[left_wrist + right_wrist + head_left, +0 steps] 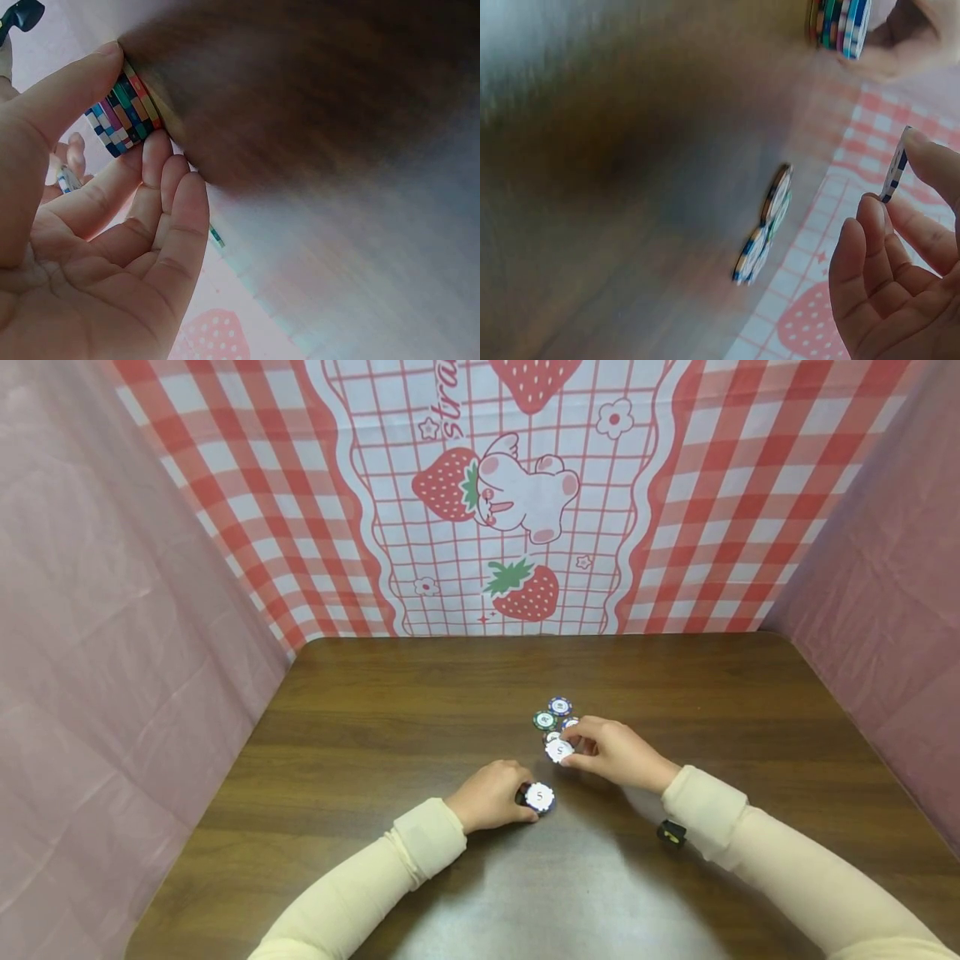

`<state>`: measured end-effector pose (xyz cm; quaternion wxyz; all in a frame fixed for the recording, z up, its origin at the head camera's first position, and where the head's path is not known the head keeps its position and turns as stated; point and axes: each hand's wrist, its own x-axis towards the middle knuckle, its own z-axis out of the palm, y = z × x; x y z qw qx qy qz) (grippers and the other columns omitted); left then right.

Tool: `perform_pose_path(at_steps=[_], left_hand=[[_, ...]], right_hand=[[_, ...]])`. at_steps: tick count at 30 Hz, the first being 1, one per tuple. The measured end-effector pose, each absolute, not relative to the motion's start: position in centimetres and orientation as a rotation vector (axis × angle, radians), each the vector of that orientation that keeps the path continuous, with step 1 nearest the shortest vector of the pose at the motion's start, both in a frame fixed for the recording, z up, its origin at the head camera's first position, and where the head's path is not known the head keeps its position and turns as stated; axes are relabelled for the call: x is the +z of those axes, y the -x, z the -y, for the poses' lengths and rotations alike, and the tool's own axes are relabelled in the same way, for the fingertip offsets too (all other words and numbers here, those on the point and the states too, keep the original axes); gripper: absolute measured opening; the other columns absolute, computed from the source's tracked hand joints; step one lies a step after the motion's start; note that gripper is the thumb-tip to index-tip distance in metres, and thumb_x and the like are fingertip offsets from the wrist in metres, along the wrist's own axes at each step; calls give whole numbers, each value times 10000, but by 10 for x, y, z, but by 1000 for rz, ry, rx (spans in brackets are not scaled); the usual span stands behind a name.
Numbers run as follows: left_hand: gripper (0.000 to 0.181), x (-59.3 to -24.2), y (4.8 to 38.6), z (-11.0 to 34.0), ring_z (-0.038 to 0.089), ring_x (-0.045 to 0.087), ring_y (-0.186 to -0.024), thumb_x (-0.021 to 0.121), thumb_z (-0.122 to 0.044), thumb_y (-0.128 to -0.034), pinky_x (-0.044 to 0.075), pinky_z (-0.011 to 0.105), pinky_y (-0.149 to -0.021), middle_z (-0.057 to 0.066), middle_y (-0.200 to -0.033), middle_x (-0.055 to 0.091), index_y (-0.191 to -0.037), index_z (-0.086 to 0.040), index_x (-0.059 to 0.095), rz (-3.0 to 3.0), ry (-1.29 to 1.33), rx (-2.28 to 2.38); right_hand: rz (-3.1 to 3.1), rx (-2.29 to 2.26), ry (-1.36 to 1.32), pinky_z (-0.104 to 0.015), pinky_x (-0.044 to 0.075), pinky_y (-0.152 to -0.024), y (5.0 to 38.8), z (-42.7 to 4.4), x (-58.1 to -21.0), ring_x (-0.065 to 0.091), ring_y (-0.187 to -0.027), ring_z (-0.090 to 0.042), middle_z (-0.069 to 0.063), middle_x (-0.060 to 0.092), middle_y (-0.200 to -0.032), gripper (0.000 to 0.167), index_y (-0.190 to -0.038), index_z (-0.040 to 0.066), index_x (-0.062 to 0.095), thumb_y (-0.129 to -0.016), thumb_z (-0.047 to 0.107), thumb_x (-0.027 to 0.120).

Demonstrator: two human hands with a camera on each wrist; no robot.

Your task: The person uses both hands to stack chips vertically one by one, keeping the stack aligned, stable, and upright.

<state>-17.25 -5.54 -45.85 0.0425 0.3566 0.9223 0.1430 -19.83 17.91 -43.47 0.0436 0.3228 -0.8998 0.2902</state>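
Note:
On the wooden table my left hand (491,795) grips a stack of poker chips (539,797) from its left side, thumb and fingers around the edge. Its top chip is white with a 5. Several coloured edges of the stack (124,116) show in the left wrist view. Between thumb and fingertips, my right hand (622,753) pinches one white poker chip (558,750), also marked 5. The right wrist view shows this chip (895,166) held tilted above the table. Just beyond it lie a green chip (545,720), a blue chip (559,706) and others partly covered.
A small black and yellow object (671,833) shows beside my right sleeve. The brown table (360,718) ends at a hanging strawberry-print cloth (517,527). Pink curtains (120,652) flank both sides.

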Motion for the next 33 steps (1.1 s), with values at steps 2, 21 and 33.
perform_pose_path(at_steps=[2,21,33], left_hand=[[386,-458,172,55,95,608,-836,833,-354,-738,493,241,-788,-32,-908,696,-1021,-119,718,-2822,-1092,437],[318,-459,173,55,71,501,-712,837,-354,-733,433,229,-666,-61,-785,602,-896,-140,669,-2823,-1083,430],[310,-457,172,56,69,504,-715,835,-361,-734,438,235,-667,-68,-787,604,-864,-149,651,-2832,-1089,415]], right_hand=[[2745,889,-1009,-231,501,-639,194,-177,-435,564,-722,-33,21,643,-858,283,-1041,90,695,-806,214,794],[2710,904,-1202,-200,502,-630,172,-163,-441,585,-710,-53,56,649,-851,227,-1000,126,696,-817,228,784],[2730,925,-1214,-190,490,-620,169,-159,-451,571,-715,-32,68,653,-870,223,-998,123,703,-818,228,783]])
